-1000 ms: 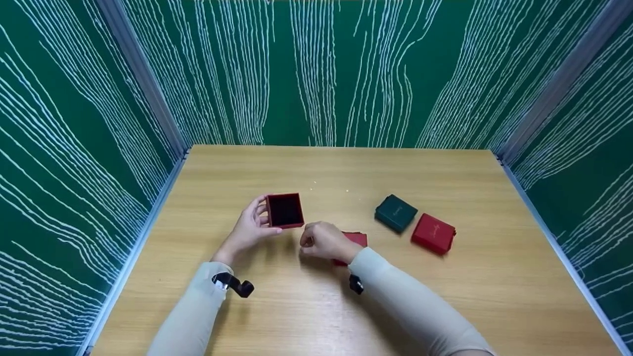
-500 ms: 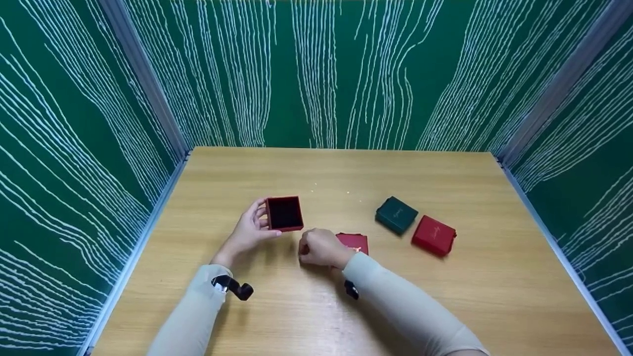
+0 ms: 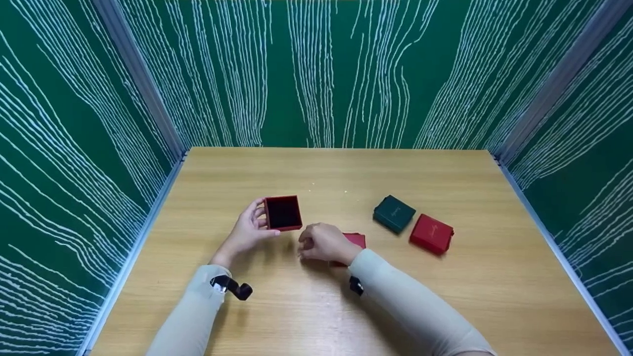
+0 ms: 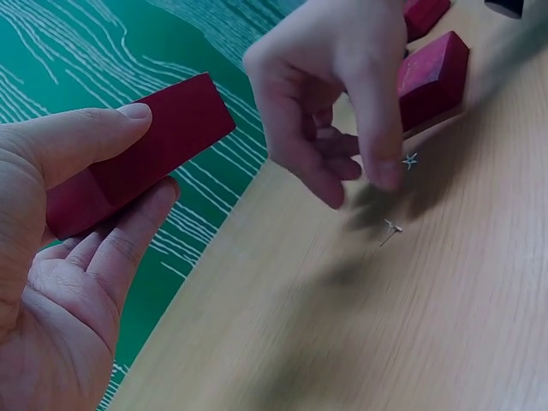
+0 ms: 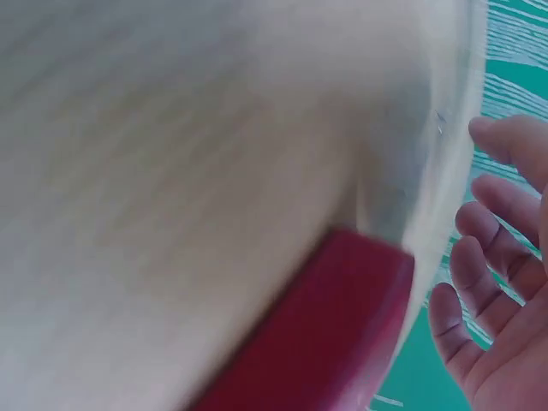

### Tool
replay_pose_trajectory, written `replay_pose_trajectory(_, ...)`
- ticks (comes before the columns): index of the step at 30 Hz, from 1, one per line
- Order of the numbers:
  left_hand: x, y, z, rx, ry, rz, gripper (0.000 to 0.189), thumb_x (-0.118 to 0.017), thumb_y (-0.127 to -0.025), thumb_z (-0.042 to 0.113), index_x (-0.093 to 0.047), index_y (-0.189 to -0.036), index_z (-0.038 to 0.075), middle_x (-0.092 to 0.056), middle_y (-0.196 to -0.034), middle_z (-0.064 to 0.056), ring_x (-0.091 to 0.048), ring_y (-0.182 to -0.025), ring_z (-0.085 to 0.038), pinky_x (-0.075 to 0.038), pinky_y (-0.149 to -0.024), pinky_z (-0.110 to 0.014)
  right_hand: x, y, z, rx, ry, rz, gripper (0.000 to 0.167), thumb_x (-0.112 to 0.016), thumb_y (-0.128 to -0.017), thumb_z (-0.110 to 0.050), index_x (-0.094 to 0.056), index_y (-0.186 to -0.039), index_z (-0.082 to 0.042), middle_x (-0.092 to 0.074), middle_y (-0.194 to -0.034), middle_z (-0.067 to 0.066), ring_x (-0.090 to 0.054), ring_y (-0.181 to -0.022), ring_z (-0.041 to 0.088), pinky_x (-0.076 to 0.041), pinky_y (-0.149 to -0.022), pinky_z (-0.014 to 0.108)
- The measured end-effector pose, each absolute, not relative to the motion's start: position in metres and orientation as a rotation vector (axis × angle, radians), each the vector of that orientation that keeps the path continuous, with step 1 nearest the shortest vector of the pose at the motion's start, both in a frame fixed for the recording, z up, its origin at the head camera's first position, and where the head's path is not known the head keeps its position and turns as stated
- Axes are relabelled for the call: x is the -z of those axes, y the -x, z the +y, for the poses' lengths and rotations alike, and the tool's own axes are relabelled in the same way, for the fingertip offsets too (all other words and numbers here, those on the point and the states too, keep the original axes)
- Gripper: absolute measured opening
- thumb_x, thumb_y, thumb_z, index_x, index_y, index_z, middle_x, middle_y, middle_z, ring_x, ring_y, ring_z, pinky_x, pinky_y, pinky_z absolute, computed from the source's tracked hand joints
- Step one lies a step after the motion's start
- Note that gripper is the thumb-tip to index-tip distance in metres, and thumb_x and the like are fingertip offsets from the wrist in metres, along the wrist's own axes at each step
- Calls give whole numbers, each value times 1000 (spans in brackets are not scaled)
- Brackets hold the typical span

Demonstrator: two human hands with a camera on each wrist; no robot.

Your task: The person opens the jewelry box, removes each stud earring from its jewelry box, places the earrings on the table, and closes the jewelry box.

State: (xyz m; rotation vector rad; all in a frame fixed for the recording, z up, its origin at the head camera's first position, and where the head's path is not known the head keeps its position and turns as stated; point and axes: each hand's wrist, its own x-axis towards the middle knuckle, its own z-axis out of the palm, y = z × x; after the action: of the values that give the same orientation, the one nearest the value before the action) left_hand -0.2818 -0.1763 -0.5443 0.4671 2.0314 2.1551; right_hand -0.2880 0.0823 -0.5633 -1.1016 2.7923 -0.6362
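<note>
In the head view my left hand (image 3: 247,228) holds a red square box (image 3: 283,213) with a dark interior, its opening facing up. The left wrist view shows the thumb along one red side (image 4: 163,137) and fingers beneath. My right hand (image 3: 324,242) hovers over the table to the right of that box, fingers bent and apart, with nothing seen between them. Below its fingertips a small stud earring (image 4: 391,229) lies on the wood. A star-shaped stud earring (image 4: 410,160) appears just beside the thumb tip. The right wrist view shows the fingers (image 5: 488,227) loosely curved.
Partly under my right wrist lies another red box piece (image 3: 357,240). Farther right are a green box (image 3: 394,213) and a red box (image 3: 431,234), both closed. Tiny bright specks (image 3: 345,192) dot the wooden table (image 3: 237,168). Green patterned walls (image 3: 282,74) enclose it.
My right hand dipped slightly toward me half a second ago, with its fingers drawn together; it is now back up and the fingers are farther apart. The left hand and its box stay put.
</note>
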Motion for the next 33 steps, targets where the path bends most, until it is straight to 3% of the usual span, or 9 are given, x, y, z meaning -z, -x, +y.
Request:
replay_pose_trajectory(6,541,281,-172,-2162,-469,1999,99,-76,-80,-22,-22,-163,-12,-46,-156,-40,-72,-124,-36,-64,-102,-32,550,291,103,738,988,2768,42,-87,-91,-24,-77,-126,-3,-77,-115,13,-72,-101,28,-64,-90,48)
replay_pose_trajectory(14,542,282,-167,-2136,-468,2005,99,-78,-83,-20,-22,-164,-10,-46,-158,-40,-70,-127,-40,-63,-102,-30,542,291,138,765,996,2792,56,-91,-88,-27,-72,-133,1,-73,-129,18,-70,-121,39,-59,-107,58)
replay_pose_trajectory(21,542,281,-161,-2122,-453,2003,100,-77,-83,-20,-19,-165,-10,-42,-162,-39,-70,-127,-38,-63,-101,-28,545,285,163,737,935,2794,71,-94,-85,-34,-67,-141,0,-69,-143,21,-63,-136,42,-50,-120,57)
replay_pose_trajectory(28,544,282,-152,-2123,-476,1993,99,-78,-83,-20,-22,-164,-9,-46,-159,-38,-70,-127,-40,-63,-102,-31,551,276,183,636,867,2828,84,-94,-82,-47,-64,-149,-7,-67,-150,16,-61,-140,40,-50,-122,57)
replay_pose_trajectory(33,543,284,-144,-2122,-483,1970,100,-77,-82,-21,-23,-165,-8,-46,-159,-37,-67,-131,-45,-63,-103,-32,555,270,193,644,841,2798,91,-95,-80,-48,-60,-153,-6,-63,-153,17,-58,-142,42,-49,-121,60)
